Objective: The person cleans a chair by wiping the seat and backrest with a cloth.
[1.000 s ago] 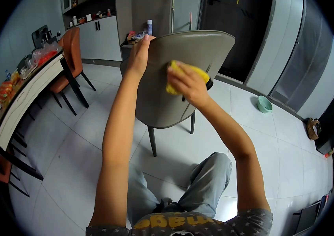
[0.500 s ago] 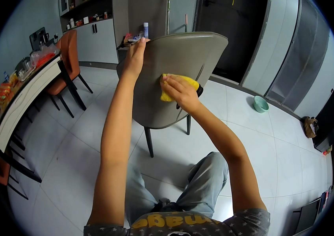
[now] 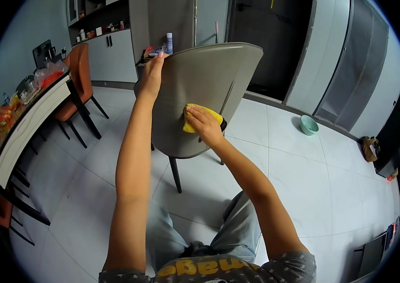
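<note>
A grey chair (image 3: 209, 70) with dark legs stands in front of me, the smooth outer side of its backrest facing me. My left hand (image 3: 152, 79) is closed round the upper left edge of the backrest; some of its fingers are hidden behind it. Under my right hand (image 3: 203, 123) a yellow cloth (image 3: 189, 127) is bunched and pressed flat against the lower middle of the backrest. A black edge of the cloth shows beside the hand, on the right.
On the left is a dining table (image 3: 30, 111) loaded with bags and bottles, with an orange chair (image 3: 80, 66) beside it. A green basin (image 3: 309, 125) sits on the tiled floor at right. Behind the grey chair stands a spray can (image 3: 169, 42).
My right hand and the cloth have slid down the backrest and a little left. My left hand keeps its place on the edge, while the whole view has shifted slightly.
</note>
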Tool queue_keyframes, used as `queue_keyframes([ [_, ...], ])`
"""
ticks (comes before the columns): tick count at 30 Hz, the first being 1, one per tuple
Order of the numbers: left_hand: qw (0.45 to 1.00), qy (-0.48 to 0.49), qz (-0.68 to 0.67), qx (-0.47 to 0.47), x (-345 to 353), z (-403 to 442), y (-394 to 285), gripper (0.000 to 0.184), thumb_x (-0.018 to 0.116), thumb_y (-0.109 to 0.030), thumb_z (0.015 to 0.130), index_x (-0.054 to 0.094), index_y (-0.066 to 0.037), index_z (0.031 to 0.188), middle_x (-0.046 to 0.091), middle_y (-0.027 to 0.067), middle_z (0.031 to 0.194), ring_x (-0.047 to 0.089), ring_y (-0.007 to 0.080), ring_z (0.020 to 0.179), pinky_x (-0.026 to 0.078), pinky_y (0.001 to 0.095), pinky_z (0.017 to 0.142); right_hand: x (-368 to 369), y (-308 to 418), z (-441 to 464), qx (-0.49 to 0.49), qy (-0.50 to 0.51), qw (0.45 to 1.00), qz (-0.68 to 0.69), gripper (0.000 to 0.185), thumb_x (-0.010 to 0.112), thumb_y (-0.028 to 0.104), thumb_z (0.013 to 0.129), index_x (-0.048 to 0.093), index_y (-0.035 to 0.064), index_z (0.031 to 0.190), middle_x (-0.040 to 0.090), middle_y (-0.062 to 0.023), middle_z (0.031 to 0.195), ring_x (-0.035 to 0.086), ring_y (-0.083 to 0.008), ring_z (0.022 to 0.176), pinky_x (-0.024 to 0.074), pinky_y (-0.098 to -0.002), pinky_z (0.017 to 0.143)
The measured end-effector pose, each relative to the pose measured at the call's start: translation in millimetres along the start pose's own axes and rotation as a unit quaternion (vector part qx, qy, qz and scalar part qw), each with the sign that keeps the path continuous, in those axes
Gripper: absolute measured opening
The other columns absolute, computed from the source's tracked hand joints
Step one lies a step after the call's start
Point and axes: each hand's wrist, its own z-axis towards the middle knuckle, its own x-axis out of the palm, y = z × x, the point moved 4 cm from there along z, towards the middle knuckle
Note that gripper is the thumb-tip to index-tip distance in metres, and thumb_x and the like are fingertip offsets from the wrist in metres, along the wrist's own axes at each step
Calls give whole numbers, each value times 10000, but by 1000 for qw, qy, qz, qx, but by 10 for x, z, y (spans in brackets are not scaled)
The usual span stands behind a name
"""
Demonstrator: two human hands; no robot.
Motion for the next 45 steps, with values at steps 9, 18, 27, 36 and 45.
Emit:
queue_keyframes([
  [9,1000,-20,-10,21,28,-24,-71,510,391,-408,989,642,36,998,656,104,944,568,183,923,406,294,850,-401,-84,1221,-73,-165,979,-93,274,567,103,771,661,60,1026,601,-92,1202,573,-286,1125,484,-397,923],
  [18,1000,10,-7,17,14,-21,-130,521,398,-435,977,640,26,975,650,98,901,562,181,876,413,294,815,208,59,55,4,-49,999,-10,334,583,66,758,647,51,1085,608,-105,1190,589,-292,1104,477,-388,938],
  [27,999,-41,7,29,33,-40,-86,484,420,-398,982,622,40,1014,644,86,926,563,171,903,410,293,841,-375,109,934,-2,-148,987,-55,306,582,54,761,641,33,1060,609,-125,1167,568,-311,1121,459,-420,959],
  [36,999,-14,-5,34,50,-41,-96,429,449,-351,975,611,46,993,586,33,825,510,125,817,398,266,786,112,66,314,91,-99,989,-65,323,586,2,723,657,37,1037,625,-110,1140,582,-296,1085,465,-393,940],
  [45,999,-42,23,20,54,-50,-149,457,430,-364,978,616,50,1035,642,80,928,554,156,901,409,283,841,-383,256,763,77,-153,985,8,383,597,-47,697,638,36,1068,611,-131,1124,574,-330,1090,452,-440,965],
])
